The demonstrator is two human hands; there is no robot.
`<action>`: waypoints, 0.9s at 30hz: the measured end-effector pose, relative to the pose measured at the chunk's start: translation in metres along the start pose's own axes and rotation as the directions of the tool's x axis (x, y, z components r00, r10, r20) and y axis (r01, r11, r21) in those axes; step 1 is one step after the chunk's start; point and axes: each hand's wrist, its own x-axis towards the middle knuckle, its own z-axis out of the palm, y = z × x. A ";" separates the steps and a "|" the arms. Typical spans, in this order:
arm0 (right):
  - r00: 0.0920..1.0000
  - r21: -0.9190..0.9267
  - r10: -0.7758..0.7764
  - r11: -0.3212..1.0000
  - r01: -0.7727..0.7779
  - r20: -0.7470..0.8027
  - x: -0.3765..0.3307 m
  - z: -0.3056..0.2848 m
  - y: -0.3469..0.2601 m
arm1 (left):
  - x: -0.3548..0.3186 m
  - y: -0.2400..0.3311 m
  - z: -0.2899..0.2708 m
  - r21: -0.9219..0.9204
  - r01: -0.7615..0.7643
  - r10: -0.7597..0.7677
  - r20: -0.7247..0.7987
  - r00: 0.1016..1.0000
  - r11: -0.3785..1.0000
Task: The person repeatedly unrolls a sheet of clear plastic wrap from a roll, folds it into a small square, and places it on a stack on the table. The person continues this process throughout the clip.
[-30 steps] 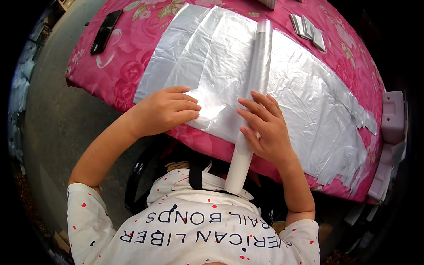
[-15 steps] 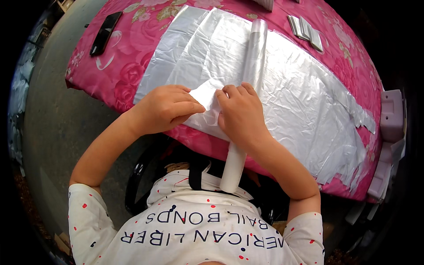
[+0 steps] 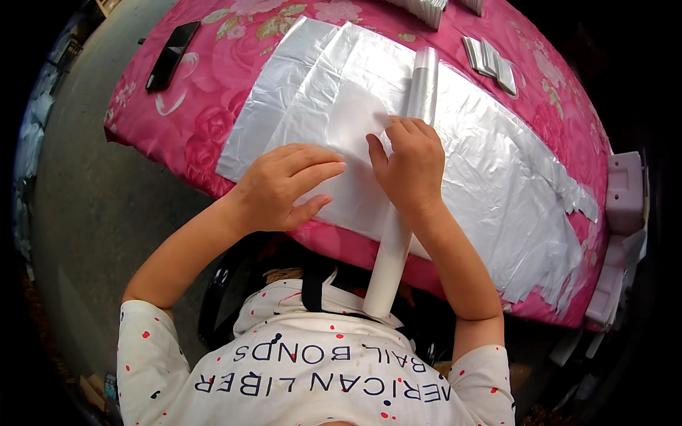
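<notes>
Thin silvery plastic sheets point(image 3: 497, 192) lie spread in overlapping layers on the table. Across them runs a long roll point(image 3: 424, 89), silvery at its far end and white at its near end, which juts past the table edge toward my body. My right hand point(image 3: 414, 167) lies over the middle of this roll, thumb spread away from bent fingers. To its left, my left hand point(image 3: 288, 186) hovers low above the sheets, thumb and fingers apart, holding nothing. Between the hands a paler, flat piece of film point(image 3: 355, 124) rests on the silvery layers.
A pink flowered cloth point(image 3: 206, 135) covers the table. A black phone point(image 3: 172, 55) lies at the far left. Small folded packets point(image 3: 490, 62) and a stack of pale folded pieces point(image 3: 425, 10) sit at the far side. Pinkish plastic containers point(image 3: 625, 192) stand by the right edge.
Both hands have come off the crumpled white film they pinched, and it now lies flatter. My right hand has shifted slightly right and my fingers have spread.
</notes>
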 end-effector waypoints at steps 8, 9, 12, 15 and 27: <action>0.987 0.231 0.119 0.969 -0.092 -0.105 -0.010 -0.007 0.021 | 0.019 -0.008 0.041 0.215 0.074 -0.129 0.252 0.959 0.974; 0.986 0.274 0.129 0.957 -0.096 -0.107 -0.018 -0.010 0.025 | 0.019 -0.009 0.043 0.232 0.061 -0.127 0.277 0.952 0.971; 0.998 0.292 0.030 0.956 -0.014 -0.052 -0.042 -0.029 0.034 | 0.020 -0.014 0.047 0.240 0.087 -0.153 0.269 0.951 0.967; 0.990 0.248 -0.127 0.963 0.109 0.057 -0.064 -0.045 0.038 | 0.023 -0.016 0.042 0.253 0.047 -0.124 0.297 0.947 0.966; 0.840 0.185 -0.371 0.928 0.323 0.396 -0.069 -0.047 0.032 | 0.028 -0.025 0.034 0.207 0.065 -0.092 0.124 0.988 0.976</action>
